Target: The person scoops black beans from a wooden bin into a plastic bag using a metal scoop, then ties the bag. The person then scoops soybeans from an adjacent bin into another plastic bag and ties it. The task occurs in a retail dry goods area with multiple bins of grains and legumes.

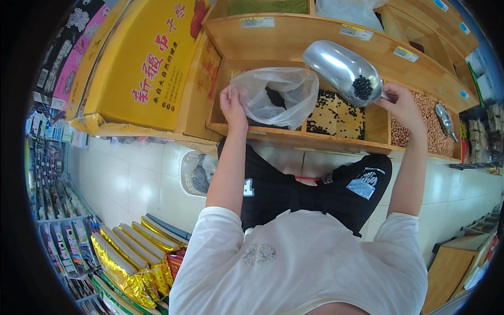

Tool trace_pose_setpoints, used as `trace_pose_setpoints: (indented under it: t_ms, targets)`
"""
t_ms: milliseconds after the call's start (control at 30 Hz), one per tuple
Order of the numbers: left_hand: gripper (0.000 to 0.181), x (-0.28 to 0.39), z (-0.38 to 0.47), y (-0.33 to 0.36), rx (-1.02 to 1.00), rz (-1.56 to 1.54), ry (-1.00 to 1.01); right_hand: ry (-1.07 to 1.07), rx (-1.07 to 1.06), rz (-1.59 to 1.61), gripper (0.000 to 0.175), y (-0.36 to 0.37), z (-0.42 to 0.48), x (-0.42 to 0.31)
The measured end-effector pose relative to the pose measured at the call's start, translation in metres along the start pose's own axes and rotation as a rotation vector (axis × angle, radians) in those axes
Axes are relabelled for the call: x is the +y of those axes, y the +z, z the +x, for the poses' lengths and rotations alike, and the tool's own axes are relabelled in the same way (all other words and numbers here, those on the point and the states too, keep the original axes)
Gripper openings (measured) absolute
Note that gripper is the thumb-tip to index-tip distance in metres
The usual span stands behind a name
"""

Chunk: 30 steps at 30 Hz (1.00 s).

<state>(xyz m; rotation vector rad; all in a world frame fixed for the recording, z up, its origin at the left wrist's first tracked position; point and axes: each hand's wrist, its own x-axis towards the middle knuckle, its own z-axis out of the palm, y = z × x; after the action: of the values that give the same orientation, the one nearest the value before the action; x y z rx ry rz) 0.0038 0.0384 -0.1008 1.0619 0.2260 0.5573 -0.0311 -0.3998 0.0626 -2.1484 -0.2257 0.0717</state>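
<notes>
My left hand (233, 107) grips the left rim of a translucent plastic bag (252, 96), whose mouth gapes toward me. Something dark shows through the bag's opening; whether it is inside the bag or below it I cannot tell. In my right hand (402, 103) is the handle of a shiny metal scoop (328, 65), its mouth pointing up and left. A small heap of black beans (362, 87) lies at the scoop's handle end. Below it, a wooden compartment (334, 114) has black beans scattered thinly over its bottom.
To the right, a compartment of light-brown peanuts or beans (419, 126) holds a second metal scoop (445, 118). A yellow carton (157, 71) stands left. A white plastic basket (189, 173) sits on the floor. Gold-wrapped packages (118, 271) are at lower left. Green beans (269, 6) fill an upper bin.
</notes>
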Motion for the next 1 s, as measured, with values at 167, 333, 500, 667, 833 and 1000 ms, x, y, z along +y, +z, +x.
trace_pose_setpoints:
  t_ms: [167,333,500,667,833,1000]
  targets:
    - [0.012,-0.002,0.002,-0.002,-0.009,0.011,0.0,-0.088,0.047,-0.4,0.026,-0.009,-0.025,-0.125]
    - [0.012,-0.006,0.002,-0.004,-0.014,0.006,-0.001,-0.209,0.063,-0.816,0.029,0.026,-0.027,-0.172]
    - [0.012,-0.007,0.002,-0.008,-0.037,0.031,-0.026,-0.147,0.026,-0.995,0.03,0.039,-0.022,-0.177]
    - [0.012,-0.003,-0.001,-0.005,-0.056,0.034,-0.019,-0.152,0.099,-0.883,0.029,0.014,-0.035,-0.166]
    - [0.013,0.003,-0.003,-0.002,-0.039,0.046,-0.024,0.103,0.121,-0.756,0.031,-0.028,-0.041,-0.137]
    - [0.012,0.002,-0.001,0.001,-0.019,0.037,-0.035,0.27,-0.121,-1.263,0.025,0.003,-0.002,-0.054]
